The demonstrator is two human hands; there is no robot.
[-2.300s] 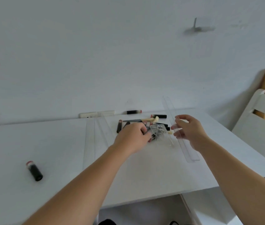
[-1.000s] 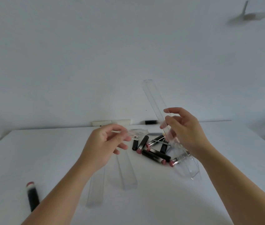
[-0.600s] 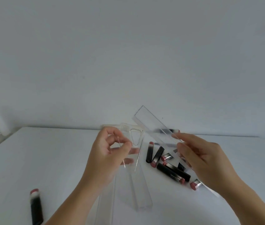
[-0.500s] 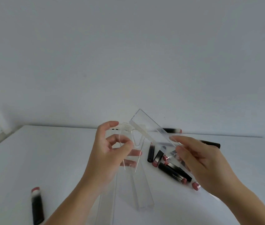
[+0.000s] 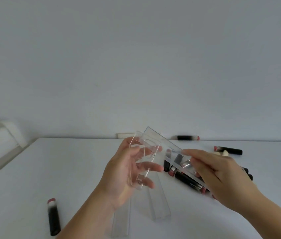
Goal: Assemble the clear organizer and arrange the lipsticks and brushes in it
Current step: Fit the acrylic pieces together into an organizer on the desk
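**Two clear organizer pieces held together above the table**

The left hand (image 5: 124,171) holds a small clear end panel (image 5: 142,163) upright above the middle of the white table (image 5: 67,169), thumb on the near face and fingers curled round behind it, seen through the plastic. The right hand (image 5: 220,178) pinches a long clear strip (image 5: 163,145) between thumb and fingers near its lower end; the strip slants up and left, and its far end meets the top of the end panel — whether the two are slotted together or only touching cannot be told.

Below the hands, two more clear strips lie flat on the table toward its near edge: one narrow strip (image 5: 120,221) under the left wrist, and a wider channel piece (image 5: 158,206) just beside it to the right.

A heap of lipsticks (image 5: 188,183), black tubes with pink ends, lies on the table under and behind the right hand, partly seen through the slanted strip. One lone lipstick (image 5: 53,218) lies well apart, toward the near left corner. Another black tube (image 5: 187,138) lies against the far edge, by the wall, with a pale stick (image 5: 126,135) to its left. Toward the far right, a further black tube (image 5: 228,150) lies beside a cream-tipped brush (image 5: 225,153), mostly hidden behind the right hand.
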